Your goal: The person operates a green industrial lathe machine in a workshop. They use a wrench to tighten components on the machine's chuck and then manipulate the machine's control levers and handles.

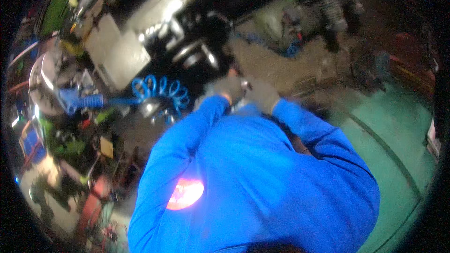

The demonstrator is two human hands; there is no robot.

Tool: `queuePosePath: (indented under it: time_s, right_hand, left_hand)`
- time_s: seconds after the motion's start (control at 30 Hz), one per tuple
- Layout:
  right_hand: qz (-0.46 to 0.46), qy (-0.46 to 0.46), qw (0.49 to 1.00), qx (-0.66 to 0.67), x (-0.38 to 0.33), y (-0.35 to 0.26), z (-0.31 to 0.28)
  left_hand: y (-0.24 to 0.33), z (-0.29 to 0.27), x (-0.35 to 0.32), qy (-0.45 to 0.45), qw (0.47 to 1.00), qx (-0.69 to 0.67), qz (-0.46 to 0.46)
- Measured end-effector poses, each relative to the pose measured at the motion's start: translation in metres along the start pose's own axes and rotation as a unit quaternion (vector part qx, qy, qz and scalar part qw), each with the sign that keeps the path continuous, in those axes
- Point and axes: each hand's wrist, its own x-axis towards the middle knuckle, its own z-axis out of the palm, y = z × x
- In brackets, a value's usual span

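Both my hands wear grey gloves and come together in front of my chest, at the near side of a dark machine (pixel 194 56) with bright metal parts. My left hand (pixel 228 88) looks closed, its fingers blurred. Close beside it, my right hand (pixel 263 95) is curled in the same way. A small shiny metal piece (pixel 246 85) shows between the two hands. Its kind and most of its shape are hidden by the gloves and the blur.
To the left, a coiled blue hose (pixel 161 91) runs to a blue air gun (pixel 82 100) near a round metal disc (pixel 42 84). A pale flat panel (pixel 117 58) stands behind the hose. Another blue coil (pixel 293 49) lies far right, beyond the green floor (pixel 379 131).
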Motion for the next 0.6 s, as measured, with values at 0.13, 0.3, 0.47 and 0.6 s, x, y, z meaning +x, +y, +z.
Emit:
queuePosePath:
  time_s: [0.13, 0.3, 0.47, 0.6]
  right_hand:
    - [0.014, 0.049, 0.960, -0.275, 0.035, 0.049, 0.056]
    - [0.057, 0.170, 0.937, -0.301, 0.050, 0.102, 0.088]
    - [0.072, 0.106, 0.935, -0.329, 0.058, 0.110, 0.077]
    - [0.166, 0.080, 0.972, -0.147, 0.032, 0.051, 0.021]
  left_hand:
    - [0.020, -0.037, -0.025, 0.014, 0.999, -0.025, 0.016]
    - [0.050, -0.036, -0.019, -0.004, 0.996, -0.072, 0.048]
    - [0.063, -0.074, -0.020, -0.051, 0.998, -0.020, 0.011]
    - [0.040, -0.115, -0.020, -0.009, 0.999, -0.036, -0.012]
